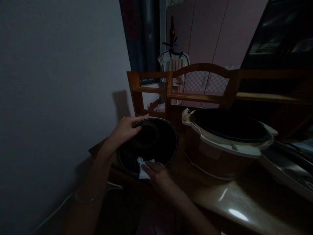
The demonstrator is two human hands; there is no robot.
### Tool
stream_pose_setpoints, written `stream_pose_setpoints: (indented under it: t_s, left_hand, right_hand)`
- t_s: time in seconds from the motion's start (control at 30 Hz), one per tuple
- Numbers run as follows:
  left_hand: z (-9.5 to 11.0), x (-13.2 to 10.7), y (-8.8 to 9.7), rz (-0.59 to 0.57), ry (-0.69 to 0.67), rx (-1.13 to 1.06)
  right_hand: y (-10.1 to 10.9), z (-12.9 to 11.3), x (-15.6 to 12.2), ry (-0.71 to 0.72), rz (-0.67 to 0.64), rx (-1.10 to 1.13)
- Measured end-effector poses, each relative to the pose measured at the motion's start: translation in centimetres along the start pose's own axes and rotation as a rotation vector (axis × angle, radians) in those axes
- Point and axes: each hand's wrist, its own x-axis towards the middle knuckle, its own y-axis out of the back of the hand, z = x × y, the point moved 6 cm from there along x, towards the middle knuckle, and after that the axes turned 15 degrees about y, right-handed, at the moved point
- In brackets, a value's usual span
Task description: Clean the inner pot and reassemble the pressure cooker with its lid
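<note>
A glossy brown wooden tabletop extends right of the right-hand fingers. Directly on it, right of and beyond these fingers, stands a large round cooker body with a cream plastic rim and brown wall. Farther right of the fingers lies a long, flat, pale-edged item, its details too dark to identify.

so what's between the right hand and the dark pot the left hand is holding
A white cloth or tissue: the head view shows it under the right hand's fingers, at the dark pot's near rim.
</note>
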Motion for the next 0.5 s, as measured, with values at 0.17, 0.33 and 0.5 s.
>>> stream_pose_setpoints:
  t_s: [0.17,0.33,0.5]
  left_hand:
    - [-0.8,-1.9,1.1,0.242,0.073,0.225]
    - [-3.0,-8.1,0.0,0.624,0.233,0.082]
    - [-8.8,-12.4,-5.8,0.722,0.511,-0.271]
  right_hand:
    - [-0.5,-0.4,0.2,0.042,-0.021,-0.100]
    - [-0.4,-0.7,0.5,0.034,-0.010,-0.147]
    - [0.1,-0.7,1.4,0.035,-0.006,-0.162]
